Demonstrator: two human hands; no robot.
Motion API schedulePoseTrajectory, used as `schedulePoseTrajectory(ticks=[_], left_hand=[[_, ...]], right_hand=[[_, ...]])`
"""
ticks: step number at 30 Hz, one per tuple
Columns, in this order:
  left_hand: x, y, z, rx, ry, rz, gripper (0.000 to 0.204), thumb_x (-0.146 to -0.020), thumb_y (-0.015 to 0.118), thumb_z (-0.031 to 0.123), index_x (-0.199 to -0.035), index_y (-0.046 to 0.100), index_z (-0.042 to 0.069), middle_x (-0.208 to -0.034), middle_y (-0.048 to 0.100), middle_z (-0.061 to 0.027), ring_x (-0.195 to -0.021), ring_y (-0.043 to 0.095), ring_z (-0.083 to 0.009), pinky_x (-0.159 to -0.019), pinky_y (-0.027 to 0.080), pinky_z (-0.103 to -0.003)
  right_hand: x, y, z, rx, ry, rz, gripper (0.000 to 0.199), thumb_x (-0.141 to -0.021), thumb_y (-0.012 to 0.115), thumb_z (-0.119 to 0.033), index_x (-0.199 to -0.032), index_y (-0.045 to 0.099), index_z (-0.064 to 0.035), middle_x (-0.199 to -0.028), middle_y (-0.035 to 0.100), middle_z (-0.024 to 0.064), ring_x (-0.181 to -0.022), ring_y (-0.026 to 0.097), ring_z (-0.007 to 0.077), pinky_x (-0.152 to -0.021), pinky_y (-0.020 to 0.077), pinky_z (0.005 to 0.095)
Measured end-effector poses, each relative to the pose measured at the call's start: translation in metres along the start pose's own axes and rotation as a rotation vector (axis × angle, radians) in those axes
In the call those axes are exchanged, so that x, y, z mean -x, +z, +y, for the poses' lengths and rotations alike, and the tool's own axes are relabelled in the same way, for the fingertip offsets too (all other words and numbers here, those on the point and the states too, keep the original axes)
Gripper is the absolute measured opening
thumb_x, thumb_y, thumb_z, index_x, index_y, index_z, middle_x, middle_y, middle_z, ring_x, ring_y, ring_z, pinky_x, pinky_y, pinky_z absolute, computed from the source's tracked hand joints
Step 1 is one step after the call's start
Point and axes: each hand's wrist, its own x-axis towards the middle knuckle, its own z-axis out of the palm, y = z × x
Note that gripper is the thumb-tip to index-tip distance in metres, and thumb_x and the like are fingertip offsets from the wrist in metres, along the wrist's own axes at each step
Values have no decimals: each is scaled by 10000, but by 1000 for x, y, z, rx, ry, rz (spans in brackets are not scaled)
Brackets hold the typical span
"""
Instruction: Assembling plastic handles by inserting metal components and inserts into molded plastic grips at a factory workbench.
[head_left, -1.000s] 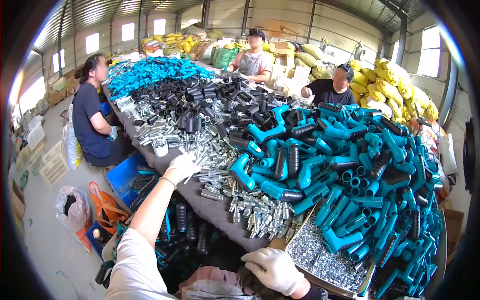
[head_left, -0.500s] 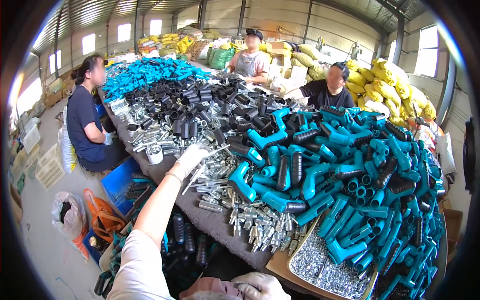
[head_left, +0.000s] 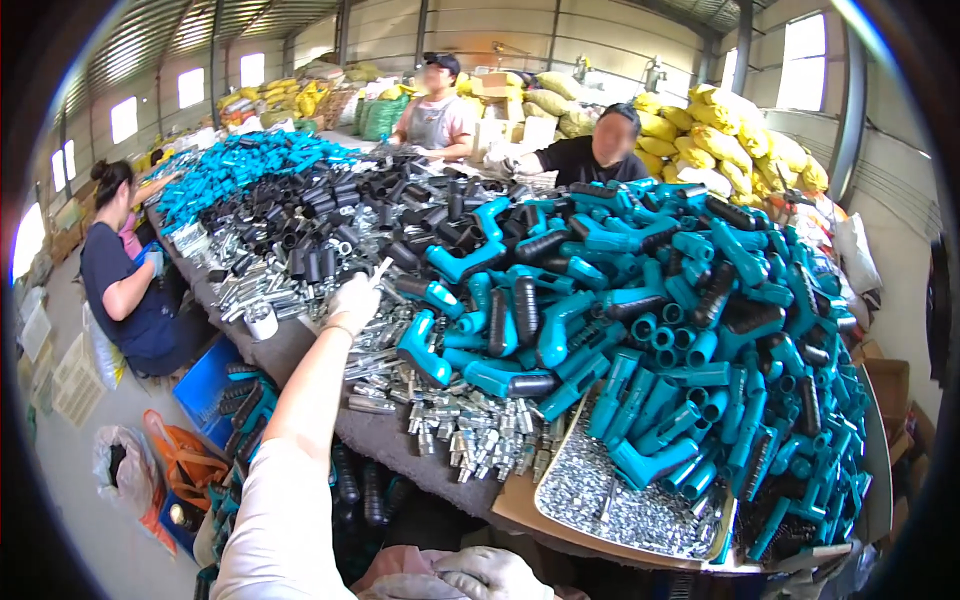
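My left hand, in a white glove, reaches over the pile of silver metal parts. Its fingers are closed on a thin pale metal rod, one end of which sticks out past the fingertips. Teal plastic tool housings with black grips lie just to its right. Low at the front edge, my gloved right hand rests by pinkish cloth with its fingers curled. Whatever it may hold is hidden.
A white cup stands by the table's left edge. At the front right, a tray carries small metal pieces. Black sleeves and blue parts heap farther back. Several people sit around the table. Blue crates stand below left.
The view has swung right, so the table sits farther left in it. My left hand stays over the metal parts, the rod now angled up. The person at left has bent forward.
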Motion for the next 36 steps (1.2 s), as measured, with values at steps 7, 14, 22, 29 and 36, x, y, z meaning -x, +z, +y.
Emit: schedulePoseTrajectory(ticks=[7,14,22,29,36], left_hand=[[119,-94,45,119,221,135,303,-873,656,323,-994,595,52,-889,697,-207,-895,679,-423,-767,532,-492],[379,-77,82,475,567,-628,273,-859,747,272,-1005,680,52,-875,708,-168,-791,726,-317,-720,567,-402],[452,-42,111,1445,142,-757,385,-1030,547,350,-1142,566,-18,-770,562,-43,-681,534,-109,-617,437,-262],[467,-27,127,1801,103,-864,457,-989,503,-3,-1422,365,42,-1338,560,-228,-1250,590,-397,-1039,498,-479],[479,-25,103,1175,441,-699,509,-951,715,339,-1287,566,-12,-1195,659,-104,-997,638,-159,-875,515,-299]], right_hand=[[47,-21,-10,-413,364,254,218,-938,659,-146,-1091,710,1,-945,716,117,-838,673,181,-757,542,331],[57,1,6,-272,420,211,523,-946,700,-330,-1355,562,-33,-1177,678,167,-1042,665,261,-939,512,365],[134,2,3,-159,581,315,327,-958,681,-247,-1179,618,-15,-1025,682,177,-933,684,307,-830,531,363],[140,2,-12,2,514,436,320,-948,690,-241,-1166,611,-21,-988,683,185,-876,680,365,-769,539,394],[125,-13,-21,-268,485,322,300,-952,683,-189,-1177,625,2,-958,689,153,-891,682,268,-825,528,346]])
